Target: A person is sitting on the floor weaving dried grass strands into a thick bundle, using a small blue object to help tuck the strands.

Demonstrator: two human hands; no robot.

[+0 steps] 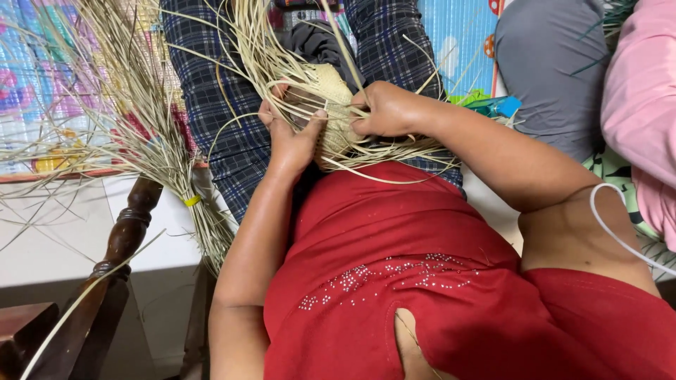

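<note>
A small pale woven straw piece point(329, 98), rounded and partly plaited, rests over my lap with many loose strands fanning out from it. My left hand point(292, 134) grips its left side, thumb up against the weave. My right hand point(386, 109) closes on its right side, fingers curled into the strands. Both hands touch the piece, close above my red top point(394, 267) and checked blue trousers point(211, 91).
A bundle of dry straw point(158, 151) tied with a yellow band point(191, 200) lies to the left on the floor. A dark turned wooden furniture leg point(120, 246) stands lower left. Grey and pink cushions point(556, 63) sit at the right, over a colourful mat point(458, 35).
</note>
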